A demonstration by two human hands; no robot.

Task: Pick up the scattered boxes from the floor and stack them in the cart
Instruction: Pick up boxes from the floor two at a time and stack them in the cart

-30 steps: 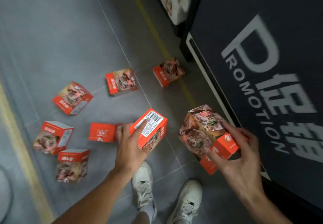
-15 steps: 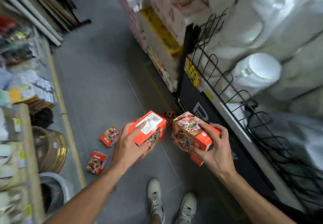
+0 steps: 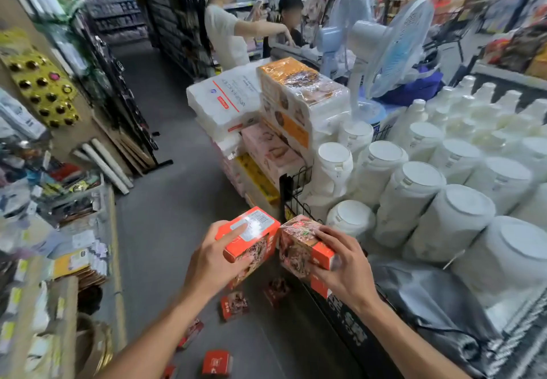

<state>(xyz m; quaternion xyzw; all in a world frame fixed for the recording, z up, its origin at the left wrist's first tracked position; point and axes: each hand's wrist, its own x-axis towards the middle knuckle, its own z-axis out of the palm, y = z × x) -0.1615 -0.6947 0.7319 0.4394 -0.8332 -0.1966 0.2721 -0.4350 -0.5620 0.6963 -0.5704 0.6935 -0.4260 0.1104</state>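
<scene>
My left hand (image 3: 211, 260) grips a red box (image 3: 254, 236) with its barcode side up. My right hand (image 3: 344, 266) holds a stack of red boxes (image 3: 299, 245) printed with a food picture. Both loads are at chest height, side by side and nearly touching, beside the black wire rim of the cart (image 3: 296, 198). Several more red boxes (image 3: 233, 306) lie scattered on the grey floor below my forearms. The cart's inside holds a dark grey bag (image 3: 429, 298).
White lidded tubs (image 3: 414, 198) fill the display to the right. Wrapped tissue packs (image 3: 278, 130) are stacked ahead, with white fans (image 3: 393, 44) behind. A cluttered shelf (image 3: 44, 230) lines the left. Two people (image 3: 233, 29) stand at the counter far ahead.
I have straightened up: the view rose from the floor to the shop aisle. Both hands lifted their boxes and brought them closer together beside the cart.
</scene>
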